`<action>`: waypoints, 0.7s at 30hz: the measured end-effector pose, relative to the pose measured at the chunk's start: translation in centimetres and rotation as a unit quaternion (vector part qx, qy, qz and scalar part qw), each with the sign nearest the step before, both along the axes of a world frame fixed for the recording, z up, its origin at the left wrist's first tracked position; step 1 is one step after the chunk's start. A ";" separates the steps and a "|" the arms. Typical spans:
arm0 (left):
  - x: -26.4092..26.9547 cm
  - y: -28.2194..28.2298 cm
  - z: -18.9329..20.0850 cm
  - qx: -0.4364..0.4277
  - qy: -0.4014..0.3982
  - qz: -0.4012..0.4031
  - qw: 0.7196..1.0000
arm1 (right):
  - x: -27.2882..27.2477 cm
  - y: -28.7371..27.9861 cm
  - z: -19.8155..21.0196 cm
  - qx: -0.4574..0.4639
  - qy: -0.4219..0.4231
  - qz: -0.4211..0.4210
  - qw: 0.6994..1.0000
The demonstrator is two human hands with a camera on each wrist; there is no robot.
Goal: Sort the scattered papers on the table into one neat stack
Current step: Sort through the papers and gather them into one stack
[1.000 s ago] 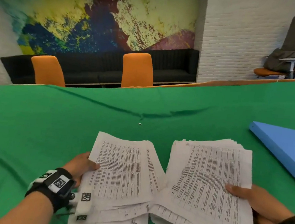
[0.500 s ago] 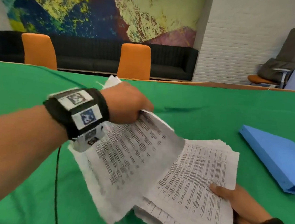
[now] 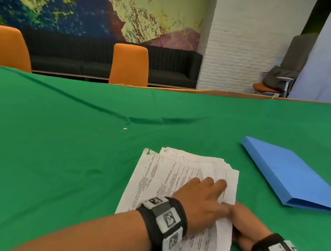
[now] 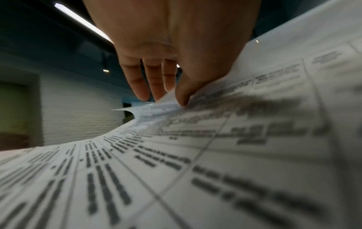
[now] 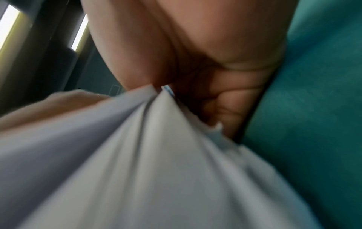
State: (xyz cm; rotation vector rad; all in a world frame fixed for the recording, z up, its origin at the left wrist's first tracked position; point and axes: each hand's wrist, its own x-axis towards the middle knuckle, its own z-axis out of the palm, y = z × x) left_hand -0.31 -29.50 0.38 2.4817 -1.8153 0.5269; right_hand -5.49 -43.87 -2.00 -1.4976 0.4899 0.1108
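Papers (image 3: 178, 178) lie gathered in one loose, uneven pile on the green tablecloth (image 3: 59, 156), low in my head view at about 5 o'clock from the table's middle, with sheet edges fanned out at the far and right sides. My left hand (image 3: 200, 201) reaches across and lies palm down on top of the pile; from the left wrist camera I see its fingers (image 4: 145, 86) extended and the thumb tip pressing the top sheet (image 4: 215, 155), whose far edge curls up beneath them. My right hand (image 3: 246, 222) sits at the pile's right edge, at 3 o'clock of the stack; the right wrist camera shows it clasping the papers' edge (image 5: 156, 155), thumb above and curled fingers (image 5: 231, 111) beneath, against the cloth.

At 2 o'clock from the pile a blue binder (image 3: 295, 175) lies flat and closed on the cloth, well apart from the sheets; I cannot tell what it holds. A small white scrap (image 3: 125, 129) rests on the cloth at 11 o'clock from the pile. Two orange chairs (image 3: 129, 65) stand at the table's far edge, at 12 o'clock, before a dark sofa (image 3: 171, 66).
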 end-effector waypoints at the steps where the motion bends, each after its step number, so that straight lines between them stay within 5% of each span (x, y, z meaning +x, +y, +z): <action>1: 0.3 0.7 -0.2 -0.040 0.035 0.015 0.999 | -0.1 -0.1 0.3 0.027 -0.008 0.013 1.000; 3: 1.4 3.9 0.4 -0.113 0.107 0.105 0.982 | -0.1 -0.6 0.3 0.048 0.003 0.028 0.998; 5: 3.8 8.5 0.8 -0.132 0.183 0.273 0.935 | -0.2 -0.8 0.1 0.030 0.023 0.041 0.998; 8: 7.4 14.6 0.3 -0.131 0.358 0.472 0.795 | 0.0 -1.1 -0.5 0.013 0.031 0.032 0.999; 11: 8.0 15.9 -1.3 -0.226 0.543 0.459 0.665 | 0.0 -1.2 -0.6 0.009 0.021 0.036 0.999; 12: 7.9 15.7 -1.7 -0.246 0.572 0.439 0.648 | 0.0 -1.2 -0.6 0.014 0.015 0.039 0.999; 14: 7.7 15.1 -2.1 -0.275 0.557 0.399 0.674 | -0.2 -1.2 -0.5 0.023 0.013 0.043 0.999; 18: 6.5 15.0 -1.0 -0.375 0.283 0.302 0.829 | -0.1 -1.6 -1.0 0.053 0.009 0.049 0.997; 21: 4.3 16.3 0.0 -0.417 0.196 0.188 0.867 | 0.0 -1.8 -1.1 0.059 0.010 0.054 0.997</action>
